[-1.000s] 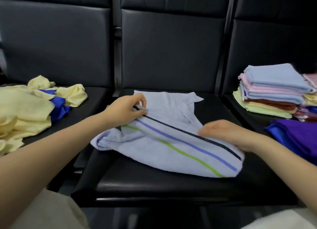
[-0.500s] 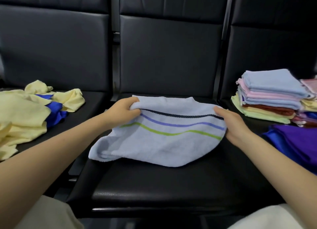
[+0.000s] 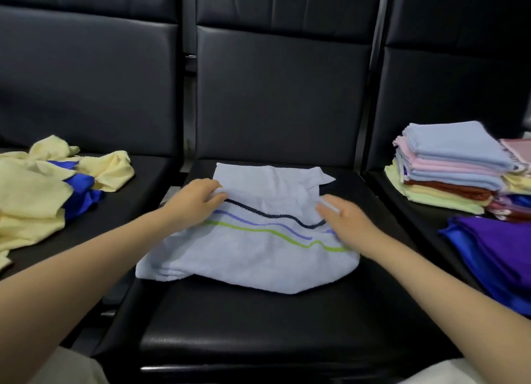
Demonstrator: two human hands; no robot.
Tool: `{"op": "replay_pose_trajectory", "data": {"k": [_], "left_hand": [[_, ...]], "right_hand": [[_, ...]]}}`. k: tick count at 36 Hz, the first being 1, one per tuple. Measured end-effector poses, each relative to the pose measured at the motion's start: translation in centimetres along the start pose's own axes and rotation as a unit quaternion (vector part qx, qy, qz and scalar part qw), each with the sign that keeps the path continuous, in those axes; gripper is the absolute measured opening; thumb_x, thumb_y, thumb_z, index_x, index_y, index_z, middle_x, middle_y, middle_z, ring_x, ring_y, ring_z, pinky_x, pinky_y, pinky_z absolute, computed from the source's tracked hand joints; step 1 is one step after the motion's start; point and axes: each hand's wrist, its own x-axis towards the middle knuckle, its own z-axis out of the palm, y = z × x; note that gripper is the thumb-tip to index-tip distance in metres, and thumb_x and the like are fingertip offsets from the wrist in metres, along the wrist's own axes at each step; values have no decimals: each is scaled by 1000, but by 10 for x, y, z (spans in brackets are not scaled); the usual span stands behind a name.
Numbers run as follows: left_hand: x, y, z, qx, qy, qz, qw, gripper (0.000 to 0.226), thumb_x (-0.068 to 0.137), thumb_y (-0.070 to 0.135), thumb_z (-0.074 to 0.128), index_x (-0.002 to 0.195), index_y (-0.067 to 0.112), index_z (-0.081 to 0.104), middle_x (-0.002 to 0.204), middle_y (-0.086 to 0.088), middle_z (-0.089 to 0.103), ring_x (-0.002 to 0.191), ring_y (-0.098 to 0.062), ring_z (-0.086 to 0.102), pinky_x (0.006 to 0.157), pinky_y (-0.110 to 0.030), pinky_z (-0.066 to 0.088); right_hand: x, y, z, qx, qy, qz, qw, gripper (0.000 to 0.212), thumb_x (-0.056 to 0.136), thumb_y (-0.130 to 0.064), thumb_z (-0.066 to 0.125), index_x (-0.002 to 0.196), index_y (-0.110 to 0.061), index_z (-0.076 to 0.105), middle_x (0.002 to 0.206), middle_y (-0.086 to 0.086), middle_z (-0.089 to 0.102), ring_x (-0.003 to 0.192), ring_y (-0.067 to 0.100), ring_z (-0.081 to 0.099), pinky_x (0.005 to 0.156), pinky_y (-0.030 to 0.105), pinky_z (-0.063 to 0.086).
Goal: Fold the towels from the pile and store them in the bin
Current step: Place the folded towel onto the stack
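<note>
Towel (image 3: pixel 253 257) on seat (image 3: pixel 258 326) | step: mid-fold | your left hand (image 3: pixel 198 201) pinches its edge | right hand (image 3: pixel 347 222) presses flat, fingers straight | next: square corners, fold again

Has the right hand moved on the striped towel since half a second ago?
Yes. The right hand has moved left, off the striped towel's right edge and away from the folded stack.

Waiting-area sort of place: a row of joined black padded seats (image 3: pixel 258 320).
</note>
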Motion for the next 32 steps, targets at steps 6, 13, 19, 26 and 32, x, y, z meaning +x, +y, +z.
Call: {"op": "replay_pose_trajectory", "data": {"k": [6, 13, 19, 26, 32], "left_hand": [[-7, 10, 9, 72, 12, 47, 996, 34, 100, 29, 46, 70, 18, 34, 64, 3, 43, 69, -26, 49, 60, -35, 27], [-32, 28, 6, 66, -111, 9, 992, 42, 98, 41, 47, 67, 15, 35, 62, 3, 44, 61, -15, 44, 64, -33, 35], [-41, 42, -22, -89, -145, -34, 985, 34, 96, 35, 55, 75, 8, 53, 74, 1, 54, 70, -11, 52, 66, -24, 42], [-19, 41, -46, -344, -43, -152, 926, 24, 91, 30, 64, 101, 9, 69, 96, -7, 74, 87, -22, 70, 81, -36, 55], [10, 22, -27, -279, 6, -196, 940, 22, 87, 29, 71, 84, 11, 58, 82, -7, 61, 75, -20, 57, 67, -30, 46]], "right_hand": [[-2, -15, 13, -287, -77, -91, 950, 28, 103, -32, 40, 76, -27, 41, 76, -3, 51, 75, 22, 52, 68, 36, 36], [-23, -19, 6, -228, -99, -73, 966, 40, 102, -32, 46, 64, -21, 37, 60, -3, 46, 60, 15, 45, 61, 34, 34], [-28, -24, -14, 98, -65, 48, 992, 34, 95, -21, 59, 76, 7, 59, 73, 0, 58, 72, 12, 53, 71, 29, 41], [-11, -21, -48, 503, 114, 159, 842, 20, 97, -23, 54, 97, -10, 69, 95, 9, 75, 82, 21, 73, 70, 29, 60], [13, 10, -36, 386, 194, 189, 882, 8, 93, -13, 62, 94, -9, 68, 96, 12, 71, 78, 21, 67, 74, 32, 55]]}}
